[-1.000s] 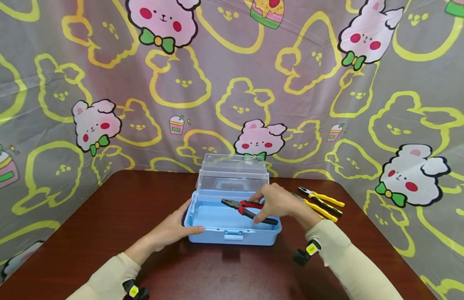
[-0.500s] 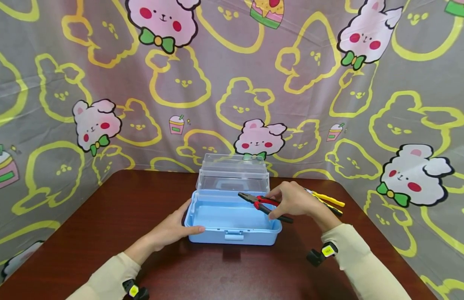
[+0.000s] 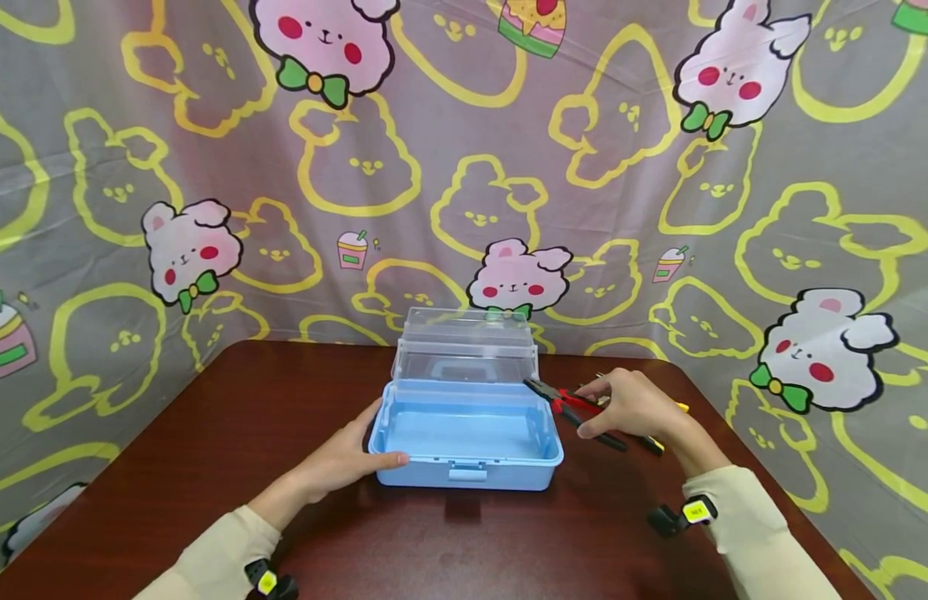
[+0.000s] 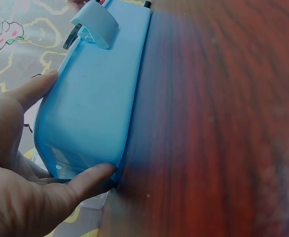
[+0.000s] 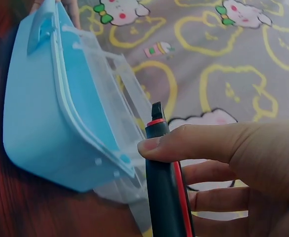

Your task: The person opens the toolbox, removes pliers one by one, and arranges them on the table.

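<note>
A light blue toolbox (image 3: 411,477) with its clear lid (image 3: 426,360) tipped back stands mid-table. My left hand (image 3: 344,460) grips its left end, the thumb at the front rim and the other fingers round the side. To the right of the box, my right hand (image 3: 631,407) holds combination pliers (image 3: 563,406) with red and black handles, between the thumb and fingers. Their dark head points left, over the box's right rim. In the right wrist view, the thumb presses on the pliers' black handle (image 5: 161,190). The box's inside looks bare in the head view.
More pliers lie on the table behind my right hand, mostly hidden; a yellow and black handle (image 3: 654,445) shows below the wrist. The brown wooden table (image 3: 172,467) meets a patterned cloth (image 3: 404,275) at its back and sides.
My right hand has carried the pliers rightward, from over the toolbox to beside its right end, now covering most of the other pliers. My left hand and the box stay put.
</note>
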Demonstrator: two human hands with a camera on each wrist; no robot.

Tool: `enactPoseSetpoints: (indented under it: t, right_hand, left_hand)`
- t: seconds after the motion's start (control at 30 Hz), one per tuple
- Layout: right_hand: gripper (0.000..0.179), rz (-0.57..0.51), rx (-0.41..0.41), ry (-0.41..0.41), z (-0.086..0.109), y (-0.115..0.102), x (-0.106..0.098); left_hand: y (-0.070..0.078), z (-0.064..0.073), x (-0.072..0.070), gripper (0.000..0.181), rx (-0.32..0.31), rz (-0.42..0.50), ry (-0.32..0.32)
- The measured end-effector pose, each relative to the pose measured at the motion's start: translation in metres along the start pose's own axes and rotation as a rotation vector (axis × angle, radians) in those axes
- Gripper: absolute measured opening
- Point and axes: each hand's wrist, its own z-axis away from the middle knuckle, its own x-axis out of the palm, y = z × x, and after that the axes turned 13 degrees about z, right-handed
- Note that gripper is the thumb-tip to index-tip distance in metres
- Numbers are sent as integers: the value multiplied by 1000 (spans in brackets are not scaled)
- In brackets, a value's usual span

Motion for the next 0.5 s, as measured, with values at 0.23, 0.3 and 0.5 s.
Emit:
enactPoseSetpoints:
  t: [0.23, 0.3, 0.5]
  right_hand:
    - [59, -22, 46, 14, 9, 25, 4]
    - [59, -20, 44, 23, 11, 32, 6]
    - [62, -14, 88, 40, 16, 48, 15]
  left_hand:
    - [-1, 0, 0, 106, 10, 7, -15]
    - [-1, 0, 0, 106, 9, 10, -14]
    - [1, -1, 1, 108, 1, -1, -3]
